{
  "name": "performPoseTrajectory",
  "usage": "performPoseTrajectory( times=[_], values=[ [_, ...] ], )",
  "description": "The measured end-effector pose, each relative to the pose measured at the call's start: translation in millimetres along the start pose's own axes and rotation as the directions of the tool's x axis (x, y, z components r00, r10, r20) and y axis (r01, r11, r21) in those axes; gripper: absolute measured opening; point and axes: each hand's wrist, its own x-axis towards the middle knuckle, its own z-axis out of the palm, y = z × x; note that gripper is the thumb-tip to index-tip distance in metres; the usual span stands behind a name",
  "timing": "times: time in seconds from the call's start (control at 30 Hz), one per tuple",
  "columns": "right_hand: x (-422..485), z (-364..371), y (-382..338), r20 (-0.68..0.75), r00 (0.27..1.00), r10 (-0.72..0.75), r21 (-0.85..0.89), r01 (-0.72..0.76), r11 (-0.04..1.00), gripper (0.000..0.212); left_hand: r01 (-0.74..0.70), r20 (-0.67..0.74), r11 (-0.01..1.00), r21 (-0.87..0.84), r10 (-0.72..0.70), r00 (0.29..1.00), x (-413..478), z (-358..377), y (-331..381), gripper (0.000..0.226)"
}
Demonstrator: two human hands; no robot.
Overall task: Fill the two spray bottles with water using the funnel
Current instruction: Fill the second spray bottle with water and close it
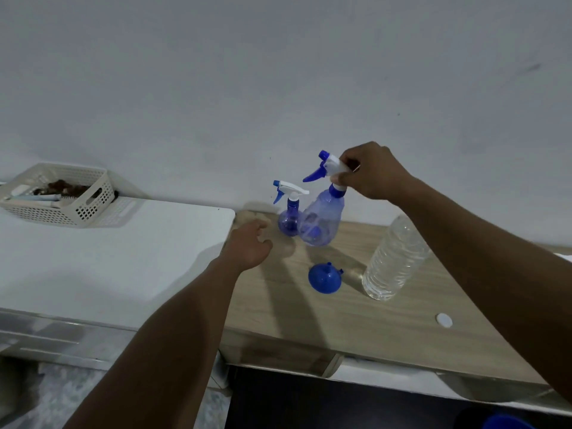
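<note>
Two translucent blue spray bottles stand near the wall on a wooden table (402, 329). The larger spray bottle (322, 221) is tilted, and my right hand (371, 171) grips its white and blue trigger head from above. The smaller spray bottle (289, 215) stands upright just left of it, head still on. My left hand (250, 246) hovers with fingers apart, left of the bottles, holding nothing. A blue funnel (325, 277) lies mouth down in front of the bottles. A clear water bottle (393, 261) stands uncapped at the right, its white cap (444, 320) lying nearer me.
A white surface (108, 258) adjoins the table on the left, carrying a perforated white basket (80, 209) with small items against the wall. Something blue (504, 422) shows at the bottom right edge, below the table.
</note>
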Motion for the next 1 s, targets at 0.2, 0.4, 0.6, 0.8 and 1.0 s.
performPoseTrajectory(
  times=[0.2, 0.4, 0.6, 0.8, 1.0],
  values=[
    [50, 18, 18, 0.048, 0.997, 0.060, -0.165, -0.051, 0.985, 0.025, -0.033, 0.030, 0.999, -0.025, 0.033, 0.999, 20, 4, 24, 0.047],
    [74, 47, 44, 0.092, 0.976, 0.200, -0.291, -0.166, 0.942, 0.028, -0.064, 0.083, 0.998, -0.017, 0.065, 0.994, 40, 21, 32, 0.037],
    [96, 69, 63, 0.103, 0.967, 0.233, -0.330, -0.188, 0.925, 0.032, -0.045, 0.145, 0.998, -0.048, 0.052, 0.988, 61, 36, 29, 0.044],
    [109, 91, 80, 0.102, 0.976, 0.194, -0.349, -0.148, 0.926, 0.029, -0.051, 0.165, 0.999, -0.019, 0.053, 0.985, 74, 48, 22, 0.051],
    [110, 99, 89, 0.105, 0.983, 0.150, -0.356, -0.103, 0.929, 0.034, -0.039, 0.174, 0.999, -0.007, 0.039, 0.984, 73, 55, 15, 0.053]
  ],
)
